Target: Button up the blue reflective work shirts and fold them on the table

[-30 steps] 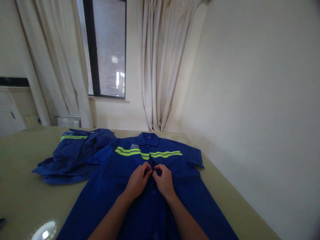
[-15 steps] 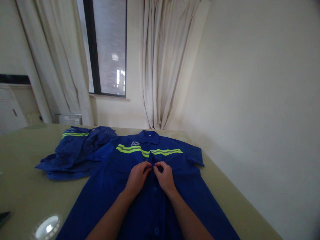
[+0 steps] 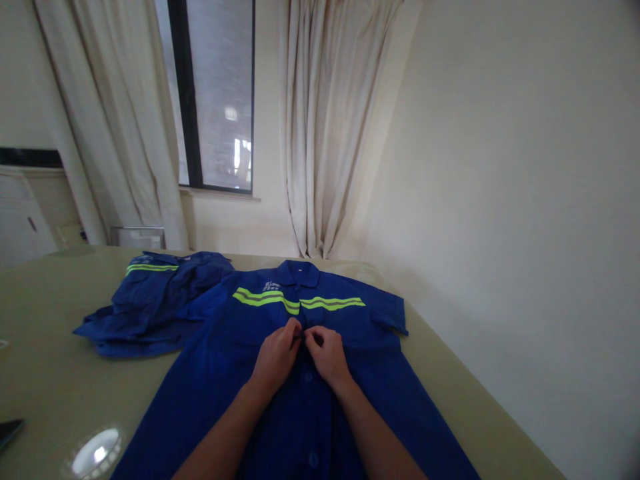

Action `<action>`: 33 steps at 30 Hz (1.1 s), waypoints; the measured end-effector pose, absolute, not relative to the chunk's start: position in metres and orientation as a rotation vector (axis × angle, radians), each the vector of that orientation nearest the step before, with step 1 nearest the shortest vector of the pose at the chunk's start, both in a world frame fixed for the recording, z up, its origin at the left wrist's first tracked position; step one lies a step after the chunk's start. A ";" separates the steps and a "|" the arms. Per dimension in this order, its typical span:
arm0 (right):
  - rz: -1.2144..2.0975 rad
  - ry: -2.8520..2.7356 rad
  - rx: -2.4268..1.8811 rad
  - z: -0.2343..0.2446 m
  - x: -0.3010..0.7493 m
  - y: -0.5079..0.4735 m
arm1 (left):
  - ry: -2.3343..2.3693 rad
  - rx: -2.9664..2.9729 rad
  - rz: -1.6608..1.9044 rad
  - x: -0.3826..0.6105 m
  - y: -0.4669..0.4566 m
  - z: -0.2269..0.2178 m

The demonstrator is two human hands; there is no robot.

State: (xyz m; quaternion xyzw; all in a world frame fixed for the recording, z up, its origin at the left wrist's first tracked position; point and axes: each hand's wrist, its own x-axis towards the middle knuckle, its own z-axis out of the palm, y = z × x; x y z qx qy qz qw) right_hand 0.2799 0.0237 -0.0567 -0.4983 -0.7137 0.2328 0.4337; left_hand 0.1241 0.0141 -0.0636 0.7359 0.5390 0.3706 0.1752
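Observation:
A blue short-sleeved work shirt [image 3: 380,373] with yellow-green reflective stripes lies spread face up, its collar pointing away from me. At its front opening, just under the chest stripe, my left hand [image 3: 277,353] pinches the placket edge. Close beside it on the right, my right hand [image 3: 327,353] also has thumb and forefinger pinched on the placket. The fingertips nearly meet and cover whatever button or hole lies between them. Lower down the placket, a button [image 3: 309,377] shows, and another button [image 3: 313,459] sits near the bottom of the view.
A second blue shirt [image 3: 145,313] lies crumpled on the table [image 3: 45,360] at the left, touching the spread one's sleeve. A dark object [image 3: 9,432] lies at the left edge. The wall [image 3: 525,233] borders the table's right side. Curtains [image 3: 325,133] hang beyond.
My hands stay at the same spot on the placket. The left fingers have risen slightly, and the right fingertips have shifted a little left, closer to the left ones.

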 end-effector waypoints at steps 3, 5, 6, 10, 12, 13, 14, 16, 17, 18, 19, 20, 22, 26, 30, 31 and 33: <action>0.665 -1.763 -1.251 -0.058 0.282 0.027 | 1.477 2.038 1.104 0.122 0.016 -0.066; 0.624 -1.763 -1.265 -0.059 0.281 0.027 | 1.429 2.008 1.138 0.120 0.019 -0.067; 0.582 -1.765 -1.281 -0.059 0.280 0.027 | 1.398 1.993 1.152 0.119 0.020 -0.068; 0.378 -1.867 -1.379 -0.059 0.276 0.021 | 1.310 1.934 1.195 0.117 0.024 -0.069; 0.310 -1.932 -1.406 -0.059 0.274 0.018 | 1.298 1.920 1.199 0.117 0.026 -0.070; 0.290 -1.947 -1.411 -0.058 0.274 0.016 | 1.296 1.918 1.198 0.117 0.026 -0.070; 0.282 -1.949 -1.413 -0.058 0.274 0.015 | 1.294 1.921 1.195 0.117 0.027 -0.070; 0.288 -1.922 -1.415 -0.058 0.274 0.014 | 1.298 1.938 1.186 0.117 0.028 -0.069; 0.299 -1.901 -1.417 -0.058 0.274 0.014 | 1.303 1.953 1.176 0.117 0.028 -0.069; 0.316 -1.874 -1.422 -0.059 0.274 0.015 | 1.310 1.975 1.161 0.117 0.028 -0.068; 0.340 -1.837 -1.432 -0.060 0.275 0.016 | 1.316 2.005 1.139 0.117 0.028 -0.068; 0.384 -1.786 -1.449 -0.062 0.275 0.019 | 1.325 2.042 1.113 0.117 0.027 -0.067; 0.510 -1.679 -1.488 -0.066 0.277 0.025 | 1.354 2.121 1.058 0.118 0.024 -0.065; 0.721 -1.622 -1.509 -0.073 0.284 0.040 | 1.447 2.250 0.963 0.118 0.018 -0.062; 0.757 -1.645 -1.460 -0.072 0.288 0.045 | 1.515 2.355 0.886 0.118 0.014 -0.059; 0.736 -1.646 -1.449 -0.071 0.288 0.044 | 1.554 2.380 0.874 0.118 0.014 -0.058; 0.661 -1.637 -1.441 -0.070 0.286 0.039 | 1.658 2.395 0.882 0.118 0.014 -0.058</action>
